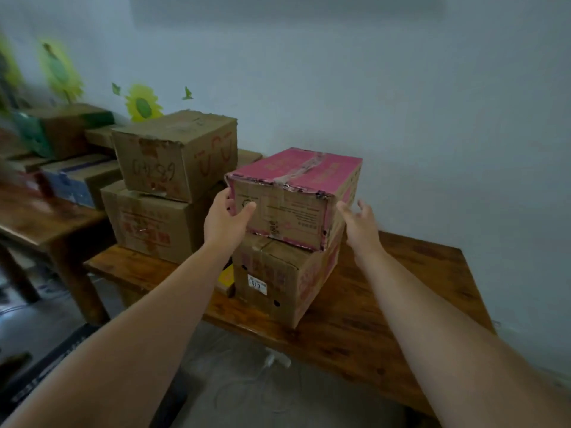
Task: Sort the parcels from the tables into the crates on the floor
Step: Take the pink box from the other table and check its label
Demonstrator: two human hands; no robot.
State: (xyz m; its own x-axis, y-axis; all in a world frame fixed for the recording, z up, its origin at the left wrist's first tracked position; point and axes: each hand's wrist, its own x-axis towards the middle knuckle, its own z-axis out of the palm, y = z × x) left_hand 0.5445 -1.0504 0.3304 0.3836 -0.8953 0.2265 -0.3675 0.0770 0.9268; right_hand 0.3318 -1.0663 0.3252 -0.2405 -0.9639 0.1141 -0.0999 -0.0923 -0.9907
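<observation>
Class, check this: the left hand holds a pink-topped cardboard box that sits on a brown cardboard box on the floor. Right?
Not quite. The head view shows the brown cardboard box standing on the dark wooden table, not the floor. The left hand does hold the pink-topped cardboard box stacked on it.

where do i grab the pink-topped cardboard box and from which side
Grip the pink-topped cardboard box by its left and right walls, a hand from each side: it is taped shut and sits skewed on the brown cardboard carton. The left hand holds its near left corner; the right hand is open beside it.
</observation>
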